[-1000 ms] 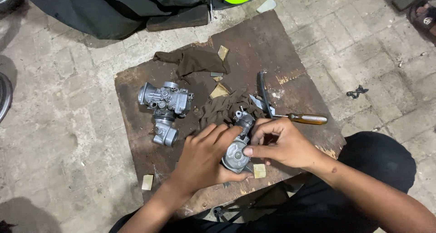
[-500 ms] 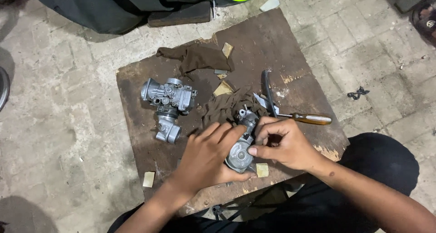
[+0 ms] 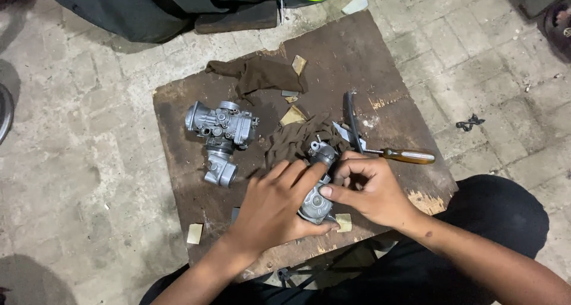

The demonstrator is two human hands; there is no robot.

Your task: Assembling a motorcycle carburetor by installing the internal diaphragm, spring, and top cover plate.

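Presently, at the bench board:
Work surface: dark wooden board (image 3: 357, 55) laid on paving, worn and chipped at the near right edge.
Part in hand: grey cast-metal carburettor body (image 3: 315, 204), resting on the board's near middle, partly hidden under both hands.
Left hand (image 3: 273, 207): laid flat over the body from the left, fingers together and curled round its left side, thumb tucked beneath (a clamping hold, not a pinch).
Right hand (image 3: 372, 189): closed on the body's right side, thumb and forefinger pinched at a small fitting; the fitting itself too small to identify.
Second unit: matching carburettor (image 3: 221, 129), well apart to the left, untouched.
Rags: brown cloth (image 3: 297, 138) bunched just behind the held body; another cloth (image 3: 256, 73) at the far edge.
Tools: wooden-handled screwdriver (image 3: 404, 156) just beyond the right hand; black-handled tool (image 3: 351, 117) beside it.
Technique, judged: keep the left palm pressing the body down onto the board to stop rotation; keep the pinch square to the fitting and the force light, since small parts slip and roll easily; keep loose pieces over the cloth (not the bare paving).
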